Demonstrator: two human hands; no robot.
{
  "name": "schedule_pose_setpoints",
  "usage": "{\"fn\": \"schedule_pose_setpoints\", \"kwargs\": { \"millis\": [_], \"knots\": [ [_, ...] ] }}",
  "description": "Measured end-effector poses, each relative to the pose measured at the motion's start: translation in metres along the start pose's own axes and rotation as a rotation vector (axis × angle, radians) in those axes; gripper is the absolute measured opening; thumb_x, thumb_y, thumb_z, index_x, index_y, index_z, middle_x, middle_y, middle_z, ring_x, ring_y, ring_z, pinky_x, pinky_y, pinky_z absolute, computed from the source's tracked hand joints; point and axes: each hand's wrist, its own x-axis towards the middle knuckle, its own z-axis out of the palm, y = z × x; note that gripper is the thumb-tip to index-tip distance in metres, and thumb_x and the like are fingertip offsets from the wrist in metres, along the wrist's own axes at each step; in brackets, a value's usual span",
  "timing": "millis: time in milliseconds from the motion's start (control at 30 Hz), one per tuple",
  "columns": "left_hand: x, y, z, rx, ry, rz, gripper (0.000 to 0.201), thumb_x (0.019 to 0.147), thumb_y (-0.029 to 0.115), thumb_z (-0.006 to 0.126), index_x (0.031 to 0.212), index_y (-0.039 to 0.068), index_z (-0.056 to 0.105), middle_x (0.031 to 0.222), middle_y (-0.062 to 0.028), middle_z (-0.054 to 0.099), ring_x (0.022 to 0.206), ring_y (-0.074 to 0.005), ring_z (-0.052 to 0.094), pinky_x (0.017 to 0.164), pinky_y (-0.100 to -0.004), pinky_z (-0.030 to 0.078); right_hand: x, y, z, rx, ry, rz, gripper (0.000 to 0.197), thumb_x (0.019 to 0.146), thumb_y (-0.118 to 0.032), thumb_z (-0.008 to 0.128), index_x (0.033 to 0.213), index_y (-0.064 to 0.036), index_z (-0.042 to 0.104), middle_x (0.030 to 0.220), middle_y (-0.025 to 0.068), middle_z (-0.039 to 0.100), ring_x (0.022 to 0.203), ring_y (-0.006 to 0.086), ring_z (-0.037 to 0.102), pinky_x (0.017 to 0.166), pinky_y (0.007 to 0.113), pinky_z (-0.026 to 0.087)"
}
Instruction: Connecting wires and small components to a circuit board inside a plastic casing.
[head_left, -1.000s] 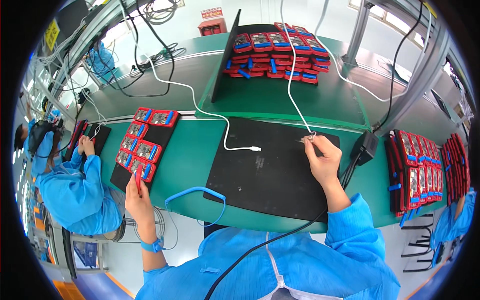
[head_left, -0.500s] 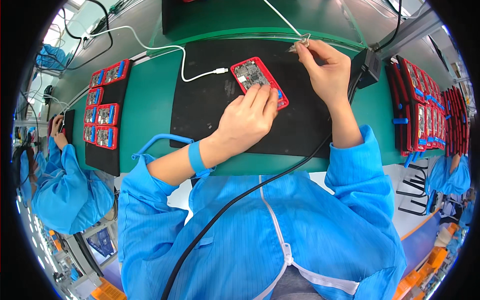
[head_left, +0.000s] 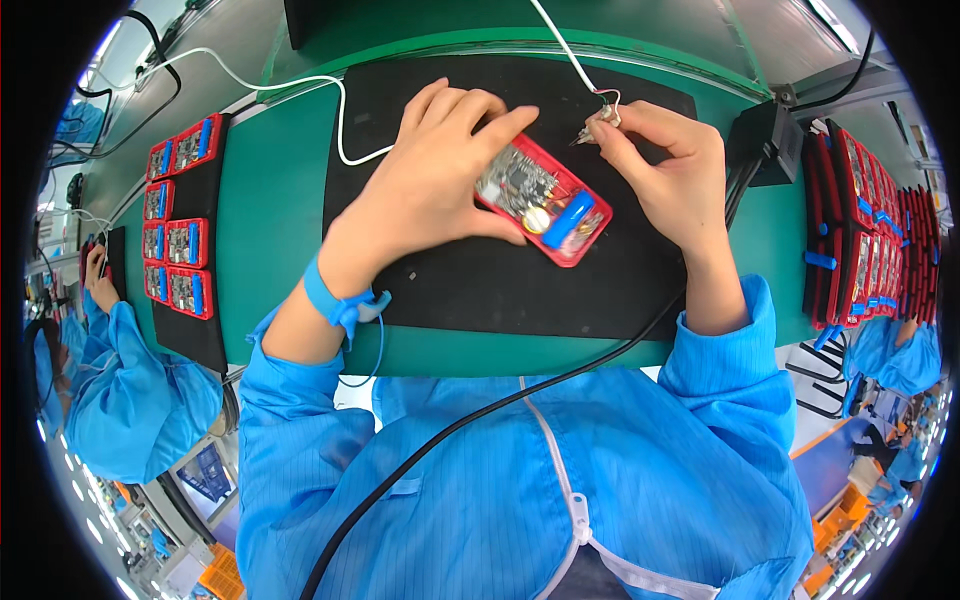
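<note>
Head view: a smooth green worktop (head_left: pixel 265 250) carries a matte black rectangular mat (head_left: pixel 500 300). Right of the mat's centre, an oblique red round-cornered tray (head_left: pixel 562 173) contains a grey circuit board (head_left: pixel 525 183) and a glossy blue cylinder (head_left: pixel 569 220). The left hand (head_left: pixel 440 165) straddles its left end; clamping cannot be determined. Near the mat's rear right corner, the right hand (head_left: pixel 665 165) pinches a small metallic connector (head_left: pixel 593 129).
</note>
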Motion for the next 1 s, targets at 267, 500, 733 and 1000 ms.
{"fn": "schedule_pose_setpoints", "kwargs": {
  "millis": [267,500,733,1000],
  "knots": [
    [-0.003,0.030,0.020,0.252,0.123,-0.332,0.079,0.045,0.058,0.085,0.095,0.003,0.057,0.095,-0.0087,0.049,0.096,-0.0278,0.047,0.089,-0.0432,0.030,-0.004,0.000,0.015,0.024,-0.129,-0.007,0.012,0.082,-0.007,0.070,0.089,0.0022,0.070,0.069,0.0083,0.064,0.055,0.0121,0.056,0.051,0.025,0.043],
    [0.003,0.003,0.006,-0.275,0.294,-0.126,0.015,0.070,0.007,0.078,0.084,0.009,0.074,0.079,-0.0023,0.058,0.076,-0.0174,0.051,0.068,-0.0290,0.041,-0.003,-0.006,0.016,0.017,-0.177,0.033,0.012,0.083,-0.007,0.069,0.090,0.0020,0.070,0.070,0.0089,0.063,0.056,0.0135,0.057,0.051,0.027,0.044],
    [0.006,0.004,0.015,-0.431,0.177,-0.196,0.005,0.077,0.015,0.074,0.079,0.012,0.073,0.075,0.0019,0.059,0.078,-0.0156,0.052,0.077,-0.0333,0.035,-0.002,-0.007,0.018,-0.022,-0.216,-0.020,0.012,0.085,-0.008,0.067,0.092,0.0017,0.069,0.071,0.0106,0.062,0.058,0.0220,0.058,0.053,0.030,0.045],
    [0.007,-0.001,0.016,-0.567,0.186,-0.167,0.010,0.075,0.003,0.075,0.085,0.003,0.072,0.077,-0.0027,0.062,0.070,-0.0126,0.055,0.066,-0.0257,0.044,-0.003,-0.005,0.021,-0.063,-0.185,-0.075,0.010,0.084,-0.008,0.066,0.090,0.0009,0.068,0.071,0.0115,0.061,0.065,0.0270,0.060,0.058,0.036,0.047]
  ]
}}
